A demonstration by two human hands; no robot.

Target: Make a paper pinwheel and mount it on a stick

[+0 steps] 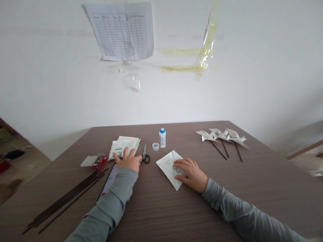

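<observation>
My right hand rests on a square sheet of printed paper turned like a diamond, its fingers stretched over the right half. A crease line runs down from the sheet's top corner. My left hand is spread, fingers apart, at the near edge of a stack of printed paper squares; whether it touches them I cannot tell. Just right of that hand lie black-handled scissors. Under the left forearm, partly covered, is a phone with a lit screen.
A white bottle with a blue top stands behind the sheet, beside a clear cap. Three paper pinwheels on dark sticks lie at the back right. On the left are a small open red box and several dark sticks. A wall rises behind the table.
</observation>
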